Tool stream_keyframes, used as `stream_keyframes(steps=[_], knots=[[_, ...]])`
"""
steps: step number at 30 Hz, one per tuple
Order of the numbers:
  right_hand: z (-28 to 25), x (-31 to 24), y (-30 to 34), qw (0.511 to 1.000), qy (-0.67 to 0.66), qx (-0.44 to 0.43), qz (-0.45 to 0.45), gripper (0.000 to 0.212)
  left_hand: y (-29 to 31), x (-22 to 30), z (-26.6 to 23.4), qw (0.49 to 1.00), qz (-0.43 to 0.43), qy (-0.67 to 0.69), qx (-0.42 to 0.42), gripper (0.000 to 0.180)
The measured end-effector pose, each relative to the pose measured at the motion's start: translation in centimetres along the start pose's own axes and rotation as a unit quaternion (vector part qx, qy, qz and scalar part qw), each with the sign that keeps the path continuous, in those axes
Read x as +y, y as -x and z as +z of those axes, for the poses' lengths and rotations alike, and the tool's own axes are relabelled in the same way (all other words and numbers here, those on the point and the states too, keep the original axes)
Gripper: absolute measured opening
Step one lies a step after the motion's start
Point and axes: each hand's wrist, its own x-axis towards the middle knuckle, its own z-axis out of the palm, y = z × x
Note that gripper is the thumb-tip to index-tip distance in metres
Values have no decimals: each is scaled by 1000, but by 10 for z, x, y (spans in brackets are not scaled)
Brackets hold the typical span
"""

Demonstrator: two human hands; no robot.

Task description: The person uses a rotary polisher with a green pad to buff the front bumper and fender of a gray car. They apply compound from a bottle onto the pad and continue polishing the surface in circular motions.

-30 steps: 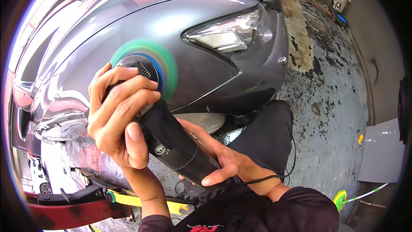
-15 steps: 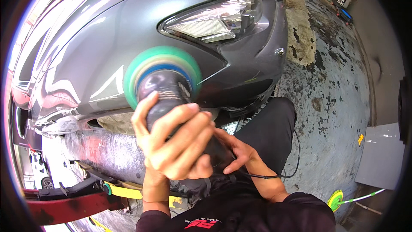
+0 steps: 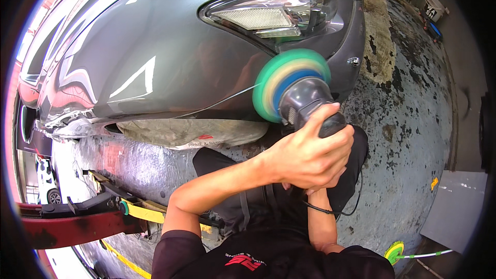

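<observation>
A black polisher point(image 3: 306, 98) with a round green pad point(image 3: 268, 80) is held against the front corner of a dark grey car point(image 3: 170, 67), below its headlight point(image 3: 263, 18). The pad's face is turned to the bumper and hidden from me. My left hand point(image 3: 318, 155) reaches across from the left, its fingers wrapped round the polisher's body. Under it my right hand point(image 3: 315, 190) is at the polisher's rear end, mostly covered by the left hand and wrist. A thin black cord point(image 3: 347, 212) curves out beside my right wrist.
Below the bumper hangs a pale cloth cover point(image 3: 191, 132). A red and black lift arm point(image 3: 88, 227) with yellow parts stands at lower left. On the worn grey floor point(image 3: 398, 139) to the right are a green-yellow brush point(image 3: 395, 252) and, farther off, a white bucket point(image 3: 433, 8).
Both hands have moved the polisher rightward along the bumper, from left of the headlight's lower corner to beneath the headlight. My left forearm now crosses my body.
</observation>
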Motion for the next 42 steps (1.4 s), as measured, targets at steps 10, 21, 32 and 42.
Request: stream_keyframes(steps=[10,21,32,42], knots=[[13,3,-1,1000,-10,25,10,113,33,10,-24,1000,2,-27,2,38],[39,8,-26,999,14,7,40,123,63,7,-70,995,-9,-80,66,34],[203,-22,-105,980,-27,-50,193,134,63,-12,-180,989,-118,-80,36,33],[243,-57,-148,979,-86,-116,141,133,46,-27,-210,976,-155,-131,75,32]])
